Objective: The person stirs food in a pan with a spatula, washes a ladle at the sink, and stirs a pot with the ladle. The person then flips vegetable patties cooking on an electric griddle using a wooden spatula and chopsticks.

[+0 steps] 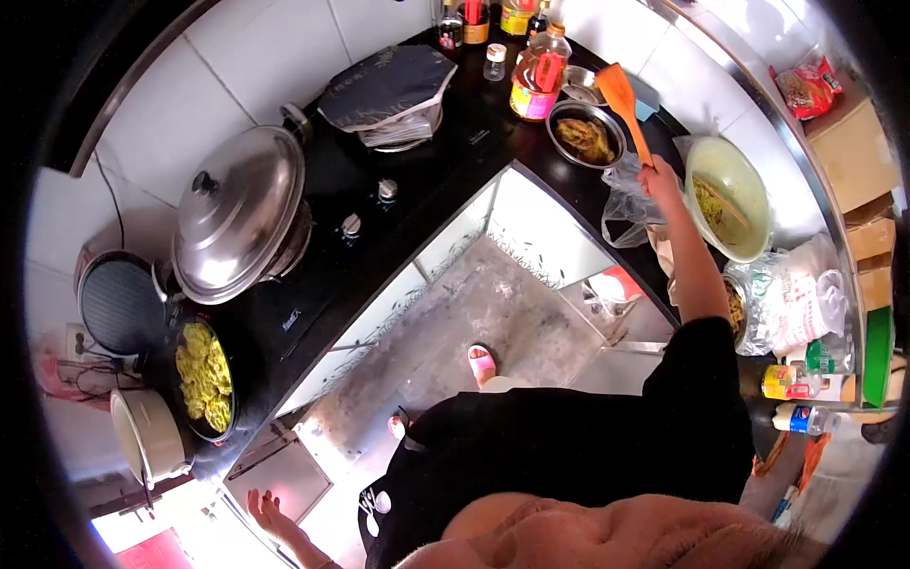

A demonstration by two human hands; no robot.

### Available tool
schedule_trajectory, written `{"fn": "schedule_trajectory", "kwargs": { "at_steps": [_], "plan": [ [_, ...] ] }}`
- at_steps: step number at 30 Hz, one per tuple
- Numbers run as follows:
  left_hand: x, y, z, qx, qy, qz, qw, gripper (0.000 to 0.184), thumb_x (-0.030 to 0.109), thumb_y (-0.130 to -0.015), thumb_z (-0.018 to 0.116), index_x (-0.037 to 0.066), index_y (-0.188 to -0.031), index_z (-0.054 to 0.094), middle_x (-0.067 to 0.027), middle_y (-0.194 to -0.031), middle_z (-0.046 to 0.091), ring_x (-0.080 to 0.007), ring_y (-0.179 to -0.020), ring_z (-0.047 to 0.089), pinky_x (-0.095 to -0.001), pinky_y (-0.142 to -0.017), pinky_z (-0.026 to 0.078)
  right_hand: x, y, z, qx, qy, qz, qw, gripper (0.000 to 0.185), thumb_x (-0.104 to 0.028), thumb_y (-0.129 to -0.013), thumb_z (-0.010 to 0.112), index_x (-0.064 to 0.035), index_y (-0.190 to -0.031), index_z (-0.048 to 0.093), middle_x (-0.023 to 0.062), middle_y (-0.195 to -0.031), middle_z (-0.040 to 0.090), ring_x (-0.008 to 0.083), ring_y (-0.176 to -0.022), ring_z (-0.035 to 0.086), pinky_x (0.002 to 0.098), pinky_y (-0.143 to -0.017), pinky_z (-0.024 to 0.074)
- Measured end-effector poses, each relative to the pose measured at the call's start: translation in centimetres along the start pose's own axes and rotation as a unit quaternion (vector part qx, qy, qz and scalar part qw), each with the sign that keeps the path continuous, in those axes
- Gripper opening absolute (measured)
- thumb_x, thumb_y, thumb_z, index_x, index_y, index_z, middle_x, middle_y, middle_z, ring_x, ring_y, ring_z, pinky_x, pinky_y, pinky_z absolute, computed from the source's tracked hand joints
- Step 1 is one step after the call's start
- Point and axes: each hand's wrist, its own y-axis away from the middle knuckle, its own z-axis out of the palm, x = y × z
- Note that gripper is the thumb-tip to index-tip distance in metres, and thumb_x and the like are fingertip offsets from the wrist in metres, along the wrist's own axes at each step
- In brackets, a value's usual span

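Grasping a flat-bladed orange spatula (618, 92) by its handle, right hand (658, 178) with fingers curled round it | blade up beside a round steel bowl (582, 110) of brown food, probably to clear its rim | left hand (271, 513) empty, fingers loosely spread, perhaps for balance

The one camera sits on the person's head, up high. It looks down and a bit forward. The big silver pot (240, 213) is left of the middle. The floor (441, 313), right of the pot, looks lower. Left of the pot, the dark edge seems hard to read.
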Motion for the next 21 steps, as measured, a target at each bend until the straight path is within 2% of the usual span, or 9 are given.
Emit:
{"fn": "schedule_trajectory", "kwargs": {
  "at_steps": [1,3,5,7,9,13,16,19,21],
  "plan": [
    [-0.6,-0.2,-0.1,-0.007,0.017,0.003,1.0,0.029,0.012,-0.091,0.046,0.007,-0.119,0.05,-0.0079,-0.132,0.045,-0.0201,-0.097,0.056,-0.0364,-0.085,0.044,-2.3,2.7,0.3,-0.035,-0.067,0.021,0.997,0.019,-0.013,-0.091,0.044,-0.0073,-0.106,0.054,0.0026,-0.071,0.055,0.0071,-0.056,0.048,0.0227,-0.049,0.0396],
    [-0.8,-0.7,-0.2,-0.004,0.045,0.006,0.999,0.029,0.011,-0.09,0.047,0.007,-0.119,0.051,-0.0072,-0.131,0.046,-0.0195,-0.096,0.056,-0.0356,-0.084,0.045,-6.5,8.3,1.7,-0.035,-0.147,-0.01,0.988,0.019,-0.011,-0.09,0.044,-0.0079,-0.106,0.053,0.002,-0.073,0.058,0.0078,-0.052,0.046,0.0232,-0.044,0.0385],
    [-3.2,-1.9,-1.9,0.009,0.058,0.009,0.998,0.033,0.009,-0.088,0.05,0.007,-0.121,0.051,-0.0067,-0.125,0.051,-0.019,-0.094,0.057,-0.0329,-0.08,0.047,-11.6,14.3,3.3,-0.064,-0.158,-0.034,0.985,0.026,-0.011,-0.09,0.045,-0.0089,-0.115,0.052,0.0016,-0.078,0.059,0.0047,-0.056,0.047,0.018,-0.047,0.0375],
    [-4.3,-2.3,-3.8,0.023,0.08,0.01,0.996,0.034,0.009,-0.087,0.051,0.007,-0.121,0.052,-0.0067,-0.119,0.054,-0.0189,-0.094,0.058,-0.0317,-0.078,0.048,-16.3,19.8,5.1,-0.133,-0.16,-0.108,0.972,0.03,-0.013,-0.091,0.045,-0.0086,-0.119,0.051,0.002,-0.084,0.061,0.0033,-0.06,0.047,0.0162,-0.049,0.0372],
    [-6.1,-3.0,-6.5,0.013,0.102,0.015,0.995,0.028,0.007,-0.089,0.05,0.006,-0.117,0.054,-0.0079,-0.119,0.054,-0.0188,-0.092,0.059,-0.0303,-0.077,0.049,-20.5,24.4,8.2,-0.207,-0.185,-0.217,0.936,0.03,-0.012,-0.092,0.043,-0.001,-0.119,0.048,0.0049,-0.088,0.06,0.0078,-0.063,0.051,0.021,-0.056,0.0426],
    [-10.7,-2.9,-12.6,0.044,0.095,-0.035,0.994,0.027,0.002,-0.089,0.044,0.004,-0.114,0.054,-0.0103,-0.123,0.052,-0.0188,-0.092,0.06,-0.0295,-0.076,0.05,-30.7,35.2,16.1,-0.374,-0.215,-0.203,0.879,0.029,-0.009,-0.093,0.042,0.0021,-0.12,0.045,0.0067,-0.084,0.053,0.012,-0.066,0.054,0.0259,-0.061,0.0475],
    [-15.1,-1.5,-17.1,0.061,0.102,-0.106,0.987,0.027,0.002,-0.089,0.043,0.003,-0.113,0.054,-0.0104,-0.12,0.053,-0.0187,-0.091,0.06,-0.0298,-0.076,0.05,-35.2,40.6,23.1,-0.488,-0.207,-0.197,0.825,0.032,-0.006,-0.093,0.042,0.0001,-0.124,0.042,0.0065,-0.083,0.053,0.0113,-0.063,0.053,0.0251,-0.057,0.0456],
    [-17.7,0.4,-20.4,0.07,0.092,-0.162,0.98,0.028,0.002,-0.088,0.043,0.001,-0.113,0.053,-0.0115,-0.116,0.054,-0.0191,-0.09,0.061,-0.0302,-0.076,0.05,-38.2,45.2,29.4,-0.544,-0.145,-0.142,0.814,0.042,-0.001,-0.092,0.042,-0.0027,-0.133,0.033,0.006,-0.081,0.053,0.0082,-0.06,0.05,0.0218,-0.053,0.0431],
    [-18.5,1.5,-21.7,0.078,0.079,-0.178,0.978,0.027,0.002,-0.088,0.043,0.0,-0.113,0.053,-0.0116,-0.114,0.055,-0.0188,-0.091,0.061,-0.0305,-0.076,0.05,-40.1,47.5,32.7,-0.563,-0.081,-0.158,0.807,0.047,0.001,-0.09,0.042,-0.0082,-0.136,0.033,0.0046,-0.077,0.053,0.0073,-0.056,0.049,0.0219,-0.051,0.0431]
  ]
}}
